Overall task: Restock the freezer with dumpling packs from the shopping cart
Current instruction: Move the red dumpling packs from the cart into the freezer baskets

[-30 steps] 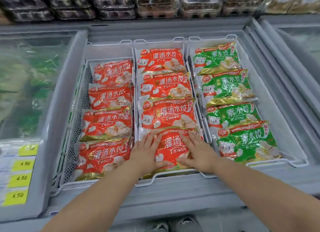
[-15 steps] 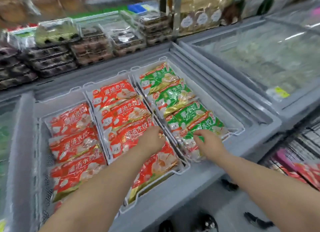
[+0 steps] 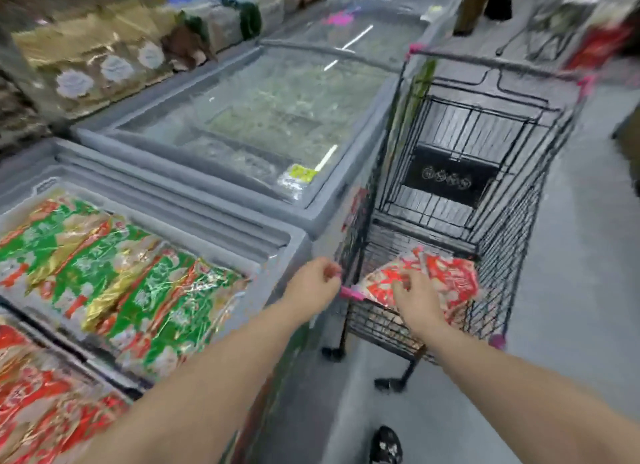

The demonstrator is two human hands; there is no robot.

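Note:
Red dumpling packs (image 3: 450, 280) lie in the near end of a black wire shopping cart (image 3: 512, 242) to the right of the open freezer (image 3: 277, 252). My right hand (image 3: 415, 299) rests on top of the red packs with its fingers spread. My left hand (image 3: 313, 280) hovers with curled fingers beside the cart's pink corner, between freezer and cart, holding nothing. Inside the freezer, green dumpling packs (image 3: 138, 283) fill the right basket and red dumpling packs (image 3: 45, 404) the one to its left.
A second freezer with a closed glass lid (image 3: 270, 117) stands behind the open one, along the cart's left side. Shelves of packaged goods (image 3: 93, 58) run at the back left. Another person's legs (image 3: 481, 3) stand far up the aisle. My shoe (image 3: 386, 446) is on the grey floor.
My view has swung right from the freezer to the cart. Both hands left the packs in the freezer; the right one now lies on the red packs in the cart.

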